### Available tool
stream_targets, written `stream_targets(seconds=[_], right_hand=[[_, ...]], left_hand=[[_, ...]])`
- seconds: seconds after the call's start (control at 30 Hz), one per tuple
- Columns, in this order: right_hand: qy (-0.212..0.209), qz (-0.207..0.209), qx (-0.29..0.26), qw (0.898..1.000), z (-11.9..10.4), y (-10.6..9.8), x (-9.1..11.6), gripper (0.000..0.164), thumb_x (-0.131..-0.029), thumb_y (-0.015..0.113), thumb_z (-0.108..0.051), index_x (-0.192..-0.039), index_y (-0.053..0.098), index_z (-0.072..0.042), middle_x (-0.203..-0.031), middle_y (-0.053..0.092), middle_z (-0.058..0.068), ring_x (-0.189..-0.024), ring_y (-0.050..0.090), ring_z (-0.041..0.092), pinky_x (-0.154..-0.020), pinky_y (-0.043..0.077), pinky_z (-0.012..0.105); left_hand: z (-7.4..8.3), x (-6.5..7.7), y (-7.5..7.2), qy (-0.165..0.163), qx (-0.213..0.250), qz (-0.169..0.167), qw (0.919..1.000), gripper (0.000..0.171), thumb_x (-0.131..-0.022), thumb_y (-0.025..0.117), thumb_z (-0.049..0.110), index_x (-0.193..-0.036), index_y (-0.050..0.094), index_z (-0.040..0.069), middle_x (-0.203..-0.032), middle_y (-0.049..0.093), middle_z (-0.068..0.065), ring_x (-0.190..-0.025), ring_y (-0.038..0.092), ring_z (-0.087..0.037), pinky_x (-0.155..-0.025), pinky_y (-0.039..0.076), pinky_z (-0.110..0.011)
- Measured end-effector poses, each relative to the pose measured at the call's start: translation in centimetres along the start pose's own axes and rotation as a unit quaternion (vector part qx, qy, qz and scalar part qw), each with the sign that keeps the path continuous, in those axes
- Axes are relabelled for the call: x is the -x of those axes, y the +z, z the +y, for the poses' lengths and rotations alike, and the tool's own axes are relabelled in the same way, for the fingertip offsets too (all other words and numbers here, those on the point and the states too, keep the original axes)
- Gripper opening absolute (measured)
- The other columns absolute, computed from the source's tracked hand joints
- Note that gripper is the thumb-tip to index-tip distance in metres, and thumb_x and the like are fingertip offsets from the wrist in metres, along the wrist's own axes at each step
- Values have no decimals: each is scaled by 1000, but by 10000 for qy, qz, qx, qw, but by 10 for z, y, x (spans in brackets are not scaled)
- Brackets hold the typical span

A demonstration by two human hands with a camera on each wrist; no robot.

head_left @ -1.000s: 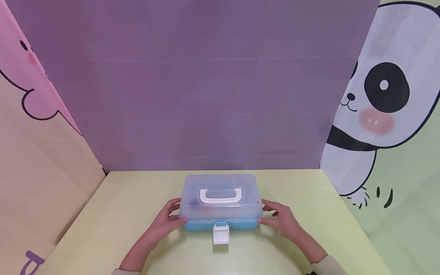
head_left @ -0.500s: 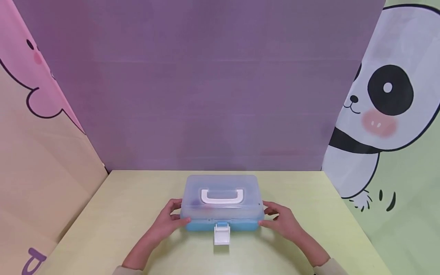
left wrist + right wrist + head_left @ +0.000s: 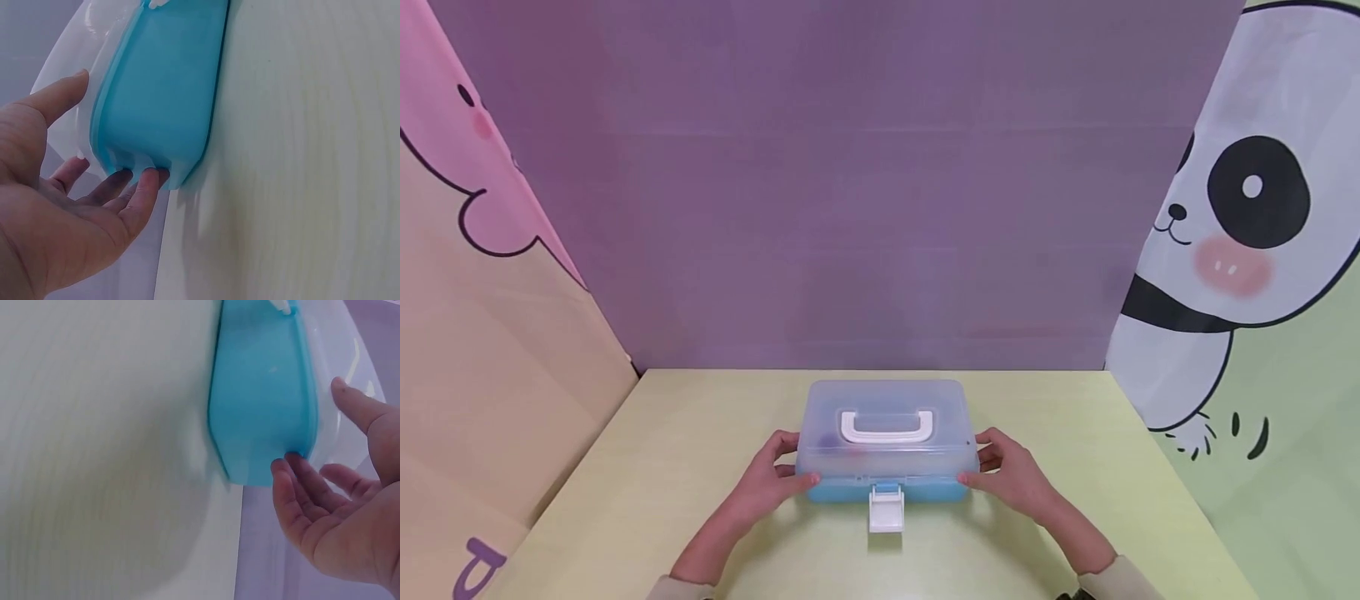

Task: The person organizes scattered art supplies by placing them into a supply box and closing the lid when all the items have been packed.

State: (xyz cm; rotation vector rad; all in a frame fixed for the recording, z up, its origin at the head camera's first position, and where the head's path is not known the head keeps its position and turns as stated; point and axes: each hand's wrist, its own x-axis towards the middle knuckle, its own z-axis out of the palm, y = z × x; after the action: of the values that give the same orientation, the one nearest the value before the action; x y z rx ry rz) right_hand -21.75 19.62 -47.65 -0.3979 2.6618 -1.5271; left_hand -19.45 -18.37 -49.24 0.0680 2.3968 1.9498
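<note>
A plastic storage box (image 3: 887,462) sits on the table, with a cloudy clear lid (image 3: 887,393) closed over its blue base (image 3: 846,492). On the lid lies a white carrying handle (image 3: 887,435); a white latch (image 3: 887,512) hangs unfastened at the front. Blurred coloured contents show through the lid. My left hand (image 3: 763,483) holds the left end, thumb at the front corner, other fingers (image 3: 147,187) against the blue end wall. At the opposite end, my right hand (image 3: 1018,482) holds the box likewise, its fingers (image 3: 306,481) at the end wall.
The pale wooden table (image 3: 700,408) extends on both sides of the box. A purple wall panel (image 3: 880,183) rises behind it, a cartoon-animal panel (image 3: 512,333) on the left and a panda panel (image 3: 1285,400) on the right.
My right thumb has slid slightly inward onto the box front, and that hand sits closer to the end. The box and left hand stay in place; the head view shifts slightly.
</note>
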Motion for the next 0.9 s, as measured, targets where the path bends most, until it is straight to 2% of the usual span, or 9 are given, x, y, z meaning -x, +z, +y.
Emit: stream_targets(seconds=[0.2, 0.47, 0.73, 0.9], right_hand=[[109, 59, -203, 9997, -1, 2, 0, 48, -72, 87, -17, -108, 57, -5, -92, 65, 5, -85, 62, 20, -75, 52, 32], [-27, 46, -12, 10000, -3, 5, 0, 48, -68, 90, -20, -102, 57, -9, -93, 65, 5, -86, 64, 20, -77, 53, 34], [326, 261, -141, 9990, -9, 6, 2, 51, -66, 91, -17, -104, 58, -8, -94, 65, 5, -85, 65, 20, -72, 55, 35], [356, 306, -4, 9989, -10, 5, 1, 51, -66, 90, -15, -105, 58, -7, -90, 66, 4, -81, 64, 18, -70, 54, 33]], left_hand=[[0, 0, -2, 76, 35, -148, 9999, 53, -79, 81, 7, -120, 48, 5, -132, 49, -17, -100, 65, -33, -81, 54, -40], [-1, 0, -4, 144, 247, -365, 9989, 53, -78, 81, 3, -115, 42, 1, -131, 47, -23, -97, 66, -35, -78, 55, -40], [-1, -1, 2, 42, 258, -48, 9996, 50, -76, 82, 3, -111, 46, 4, -127, 50, -19, -90, 67, -32, -77, 56, -39], [-1, -1, 4, 53, 220, 76, 9997, 49, -76, 82, 3, -111, 47, 5, -124, 50, -18, -88, 68, -32, -75, 56, -40]])
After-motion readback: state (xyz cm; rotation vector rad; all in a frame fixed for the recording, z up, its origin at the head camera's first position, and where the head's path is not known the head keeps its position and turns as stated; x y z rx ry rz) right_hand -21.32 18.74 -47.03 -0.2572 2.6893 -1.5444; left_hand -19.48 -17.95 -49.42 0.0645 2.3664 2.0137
